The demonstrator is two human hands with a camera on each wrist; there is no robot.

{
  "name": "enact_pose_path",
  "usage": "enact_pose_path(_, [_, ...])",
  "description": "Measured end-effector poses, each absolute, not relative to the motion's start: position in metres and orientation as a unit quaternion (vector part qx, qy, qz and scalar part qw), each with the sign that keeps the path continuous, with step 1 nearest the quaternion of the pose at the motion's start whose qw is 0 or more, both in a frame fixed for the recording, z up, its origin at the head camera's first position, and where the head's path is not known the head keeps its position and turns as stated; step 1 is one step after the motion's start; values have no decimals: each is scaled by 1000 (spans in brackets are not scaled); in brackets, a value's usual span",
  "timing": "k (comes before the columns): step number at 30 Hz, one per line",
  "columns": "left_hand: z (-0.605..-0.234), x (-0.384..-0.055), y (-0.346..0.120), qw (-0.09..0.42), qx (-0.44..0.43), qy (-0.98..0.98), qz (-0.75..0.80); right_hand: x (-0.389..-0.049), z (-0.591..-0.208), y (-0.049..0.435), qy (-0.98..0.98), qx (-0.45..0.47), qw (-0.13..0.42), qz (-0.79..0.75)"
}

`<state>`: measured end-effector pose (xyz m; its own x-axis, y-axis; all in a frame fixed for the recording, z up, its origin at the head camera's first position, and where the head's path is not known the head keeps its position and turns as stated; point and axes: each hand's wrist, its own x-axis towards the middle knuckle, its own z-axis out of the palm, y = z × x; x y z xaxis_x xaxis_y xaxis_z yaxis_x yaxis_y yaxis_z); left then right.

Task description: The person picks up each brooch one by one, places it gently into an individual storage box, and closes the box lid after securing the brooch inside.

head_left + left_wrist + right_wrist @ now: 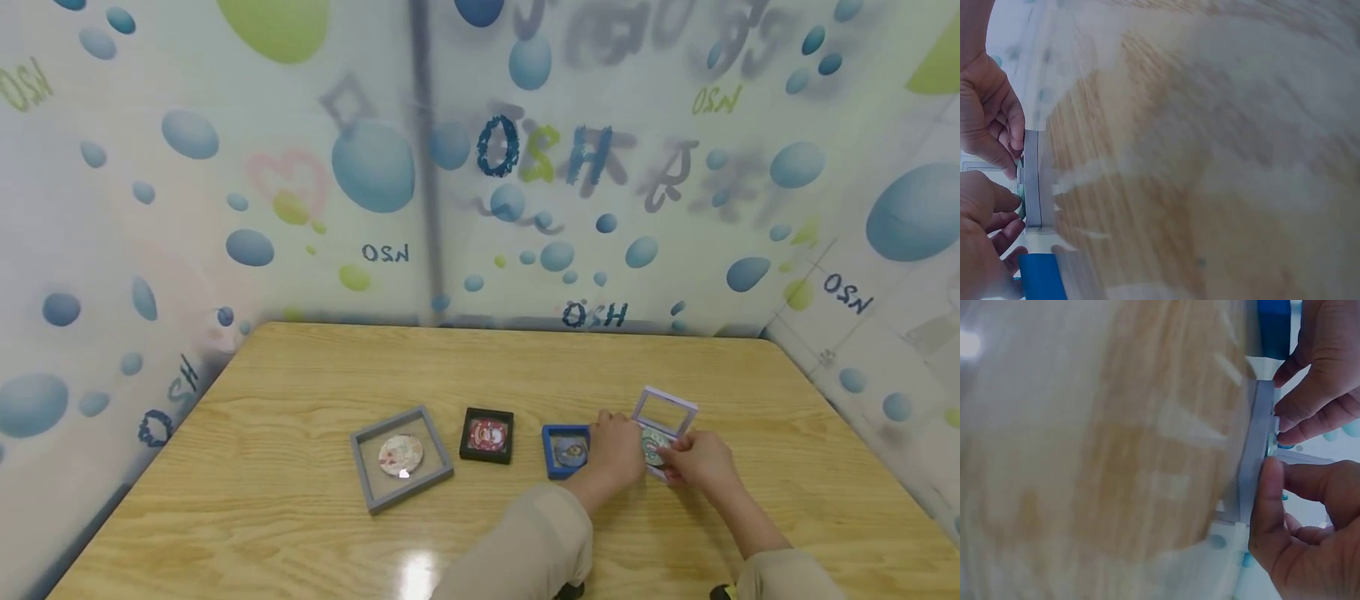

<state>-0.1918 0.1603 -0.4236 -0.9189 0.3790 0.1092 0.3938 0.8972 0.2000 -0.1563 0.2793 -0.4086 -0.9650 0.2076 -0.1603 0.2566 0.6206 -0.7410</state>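
Note:
A pale lilac display frame (pixel 672 397) lies on the table at right, its lid raised on the far side. In its lower half sits a round green badge (pixel 654 445). From the left, my left hand (pixel 617 450) pinches the badge's edge, other fingers beside the frame. Opposite it, my right hand (pixel 705 462) pinches the badge between thumb and index finger. Both wrist views show the fingertips meeting at the badge above the frame's side wall (pixel 1033 181); most of the badge is hidden there. Beside my left hand stands a blue frame (pixel 552 463) with a round badge inside, partly covered.
Farther left on the wooden table (pixel 262 500) are a small black frame (pixel 467 448) with a red badge and a larger grey frame (pixel 363 475) with a pale round badge. A patterned curtain-like wall (pixel 465 250) rises behind the table's far edge.

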Motion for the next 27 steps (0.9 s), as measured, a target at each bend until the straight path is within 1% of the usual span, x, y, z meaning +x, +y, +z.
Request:
enact_pose_path(9, [-420, -191, 160, 34, -207, -974, -89, -159, -406, 279, 884, 137, 34, -447])
enact_pose_path(17, [-419, -192, 160, 46, -208, -974, -74, -160, -405, 278, 879, 137, 45, -455])
enact_pose_path(20, [-418, -192, 161, 47, -203, -975, -83, -159, -404, 280, 891, 128, 39, -434])
enact_pose_path(24, [-417, -193, 161, 38, -192, -974, -112, -155, -404, 284, 922, 112, 23, -370])
enact_pose_path(27, [-415, -196, 160, 28, -171, -971, -164, -153, -404, 285, 936, 103, 29, -336])
